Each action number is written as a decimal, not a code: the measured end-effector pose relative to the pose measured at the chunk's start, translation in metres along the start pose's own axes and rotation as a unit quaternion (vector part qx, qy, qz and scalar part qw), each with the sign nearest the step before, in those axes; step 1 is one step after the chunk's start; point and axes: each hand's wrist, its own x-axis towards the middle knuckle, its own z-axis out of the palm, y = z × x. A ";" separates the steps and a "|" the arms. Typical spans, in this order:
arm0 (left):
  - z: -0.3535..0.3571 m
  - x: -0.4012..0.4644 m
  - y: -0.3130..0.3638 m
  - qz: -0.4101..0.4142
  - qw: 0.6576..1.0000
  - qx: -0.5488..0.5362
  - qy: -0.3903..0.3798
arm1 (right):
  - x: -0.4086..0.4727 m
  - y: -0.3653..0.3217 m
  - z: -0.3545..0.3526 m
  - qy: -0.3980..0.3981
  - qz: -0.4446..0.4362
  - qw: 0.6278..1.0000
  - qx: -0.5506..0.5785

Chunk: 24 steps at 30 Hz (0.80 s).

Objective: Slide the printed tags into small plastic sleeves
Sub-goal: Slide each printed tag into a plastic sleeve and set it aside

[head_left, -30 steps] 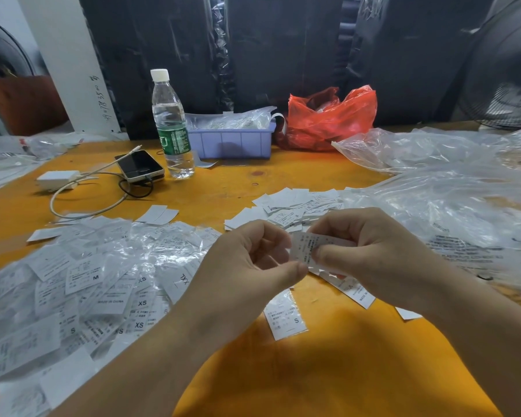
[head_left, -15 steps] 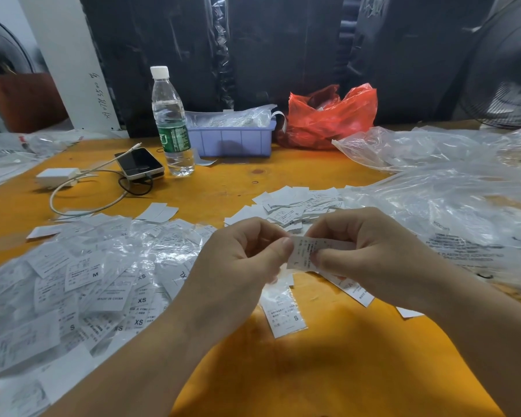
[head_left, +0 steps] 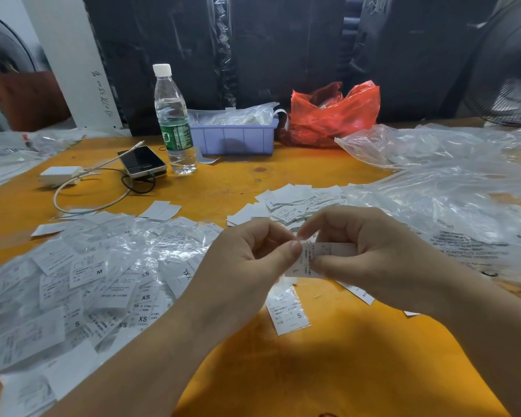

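Over the middle of the orange table, my left hand (head_left: 253, 260) and my right hand (head_left: 370, 254) meet on one white printed tag (head_left: 319, 257). My left thumb and fingers pinch its left edge. My right thumb and fingers pinch its right part. Whether a clear sleeve is around the tag, I cannot tell. A heap of sleeved tags (head_left: 82, 281) marked XS, M and S covers the table on the left. Loose white tags (head_left: 289, 206) lie in a pile just beyond my hands. One sleeved S tag (head_left: 289, 311) lies below my hands.
Crumpled clear plastic bags (head_left: 451, 206) spread over the right side. At the back stand a water bottle (head_left: 173, 121), a purple bin (head_left: 235, 139) and a red bag (head_left: 331, 115). A phone (head_left: 142, 162) with cable and white charger (head_left: 60, 174) lies back left.
My left hand has closed in on the tag, its thumb now pinching the left edge. The tag sits slightly lower between both hands. The right hand has barely shifted.
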 end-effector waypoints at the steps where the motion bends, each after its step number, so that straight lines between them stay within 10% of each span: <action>1: 0.000 0.000 0.001 -0.001 1.000 -0.003 0.000 | 0.000 0.000 0.000 0.000 0.001 1.000 0.012; 24: 0.002 0.002 0.004 -0.115 0.981 -0.154 -0.007 | 0.004 0.001 -0.003 0.045 -0.002 0.991 0.126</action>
